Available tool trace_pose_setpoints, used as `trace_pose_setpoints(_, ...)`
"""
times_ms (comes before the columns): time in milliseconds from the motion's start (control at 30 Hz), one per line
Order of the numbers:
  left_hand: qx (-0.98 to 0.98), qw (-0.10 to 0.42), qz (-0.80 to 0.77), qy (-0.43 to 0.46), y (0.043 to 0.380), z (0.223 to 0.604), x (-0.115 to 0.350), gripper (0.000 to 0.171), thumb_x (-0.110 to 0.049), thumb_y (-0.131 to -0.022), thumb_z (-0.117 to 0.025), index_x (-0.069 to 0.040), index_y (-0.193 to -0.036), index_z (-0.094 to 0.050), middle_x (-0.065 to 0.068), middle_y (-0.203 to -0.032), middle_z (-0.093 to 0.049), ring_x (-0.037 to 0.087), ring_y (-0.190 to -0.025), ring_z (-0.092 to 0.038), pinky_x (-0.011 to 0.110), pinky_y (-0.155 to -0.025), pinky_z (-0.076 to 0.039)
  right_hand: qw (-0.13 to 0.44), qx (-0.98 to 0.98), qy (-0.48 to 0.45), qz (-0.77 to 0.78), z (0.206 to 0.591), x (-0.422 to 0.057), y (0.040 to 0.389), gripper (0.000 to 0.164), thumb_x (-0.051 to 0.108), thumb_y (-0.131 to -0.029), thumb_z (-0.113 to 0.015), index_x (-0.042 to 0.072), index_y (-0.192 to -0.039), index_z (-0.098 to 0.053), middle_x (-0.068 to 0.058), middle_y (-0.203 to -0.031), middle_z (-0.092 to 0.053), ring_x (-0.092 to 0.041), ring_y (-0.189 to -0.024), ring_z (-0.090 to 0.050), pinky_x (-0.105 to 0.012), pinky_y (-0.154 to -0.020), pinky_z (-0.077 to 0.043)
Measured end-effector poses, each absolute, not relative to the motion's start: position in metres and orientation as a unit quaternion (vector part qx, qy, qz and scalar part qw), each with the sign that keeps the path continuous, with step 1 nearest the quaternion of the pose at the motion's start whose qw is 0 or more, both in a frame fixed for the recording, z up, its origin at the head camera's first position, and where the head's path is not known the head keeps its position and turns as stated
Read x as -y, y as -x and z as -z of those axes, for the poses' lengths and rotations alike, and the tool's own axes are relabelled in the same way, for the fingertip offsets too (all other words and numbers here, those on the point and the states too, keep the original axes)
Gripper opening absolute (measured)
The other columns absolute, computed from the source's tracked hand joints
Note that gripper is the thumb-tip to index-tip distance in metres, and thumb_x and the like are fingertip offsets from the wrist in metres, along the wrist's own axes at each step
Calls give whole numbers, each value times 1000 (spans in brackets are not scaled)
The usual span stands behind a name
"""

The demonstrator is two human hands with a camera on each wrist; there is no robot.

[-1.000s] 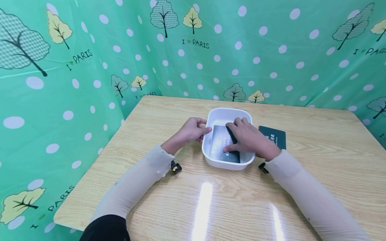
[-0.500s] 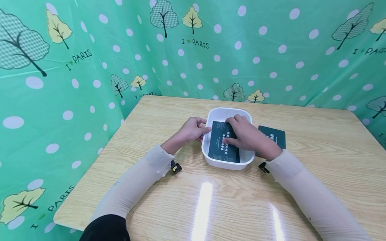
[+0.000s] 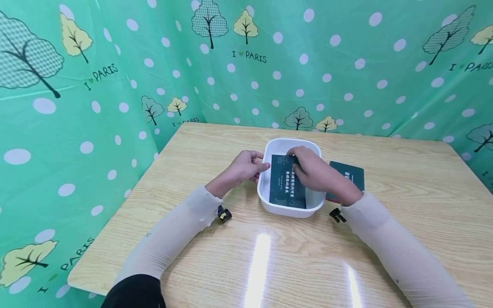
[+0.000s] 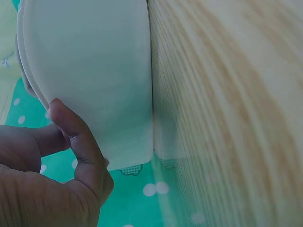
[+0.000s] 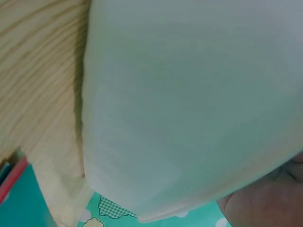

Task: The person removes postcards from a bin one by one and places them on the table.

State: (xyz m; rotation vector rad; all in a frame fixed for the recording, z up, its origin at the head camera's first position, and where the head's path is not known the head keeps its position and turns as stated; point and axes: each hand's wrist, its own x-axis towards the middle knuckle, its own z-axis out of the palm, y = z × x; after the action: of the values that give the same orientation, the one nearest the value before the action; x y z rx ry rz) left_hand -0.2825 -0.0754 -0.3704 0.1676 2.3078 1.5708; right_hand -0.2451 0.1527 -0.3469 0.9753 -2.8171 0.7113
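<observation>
A white plastic basin [image 3: 263, 194] stands on the wooden table. My left hand [image 3: 248, 167] holds its left rim between thumb and fingers; in the left wrist view the thumb of that hand [image 4: 75, 142] lies along the rim. Inside lies a dark green booklet [image 3: 283, 184] with white lettering and line drawings. My right hand [image 3: 313, 169] reaches over the basin's right side and covers the booklet's upper right part, its thumb bent near the cover. The basin wall [image 5: 184, 109] fills most of the right wrist view and hides the fingertips.
Another dark green booklet [image 3: 356, 173] with a red edge lies right of the basin, partly behind my right wrist. Black wrist-camera mounts hang at the left cuff [image 3: 224, 214] and the right cuff [image 3: 337, 214]. A green tree-print curtain [image 3: 231, 94] surrounds the table.
The booklet in the basin has settled flatter and its glare is gone. My right thumb has drawn back from the cover toward the right. The left hand stays on the rim.
</observation>
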Motion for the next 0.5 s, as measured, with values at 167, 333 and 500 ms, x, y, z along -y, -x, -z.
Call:
trace_pose_setpoints(167,-814,170,-552,-60,283,372,75,38,-18,-94,-68,-5,-127,-54,10,-87,-60,17,-61,-58,32,-55,-58,50,907,-326,-263,339,-155,241,23,-4,-101,-36,-4,-122,-43,-18,-117,-49,-26,-105,-49,-44,-89,-48)
trace_pose_setpoints(333,-816,170,-549,-60,284,373,75,40,-19,-94,-68,-5,-128,-54,10,-87,-60,17,-63,-59,30,-55,-57,69,908,-307,-277,329,-157,238,25,-3,-102,-34,-5,-125,-43,-17,-118,-48,-25,-103,-49,-42,-86,-50)
trace_pose_setpoints(500,-822,168,-542,-60,284,373,76,41,-20,-94,-68,-6,-129,-53,10,-89,-60,18,-65,-59,29,-55,-57,114,898,-310,-291,320,-162,237,26,-5,-101,-35,-8,-125,-43,-19,-117,-47,-26,-101,-48,-42,-83,-50)
